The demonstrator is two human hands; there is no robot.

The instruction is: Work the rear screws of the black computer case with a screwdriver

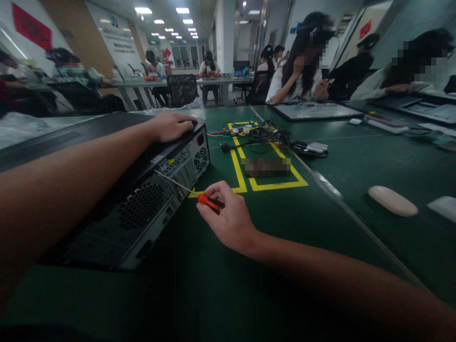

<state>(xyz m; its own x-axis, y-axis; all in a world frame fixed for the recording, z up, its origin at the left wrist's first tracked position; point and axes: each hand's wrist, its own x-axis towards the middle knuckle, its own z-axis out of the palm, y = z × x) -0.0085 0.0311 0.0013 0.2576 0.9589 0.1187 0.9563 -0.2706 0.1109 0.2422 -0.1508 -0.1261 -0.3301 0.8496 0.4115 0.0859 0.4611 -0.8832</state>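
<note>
A black desktop computer case [117,135] lies on its side on the green table, its grey rear panel turned toward me. That panel shows a honeycomb vent [141,205], a round fan grille [201,159] and several ports. My left hand [174,126] rests on the top of the case near its far corner, fingers laid out along the surface. In my right hand [231,213] is a screwdriver [209,201] with an orange and black handle. Its long thin shaft reaches to the upper edge of the rear panel, above the honeycomb vent. Whether the tip sits in a screw is too small to tell.
Behind the case lies a bundle of cables [270,135], beside yellow tape markings [238,171] and a blurred-out block [267,167]. A pale oval object [392,200] sits on the right. Other people sit across the table, near a flat panel [317,111].
</note>
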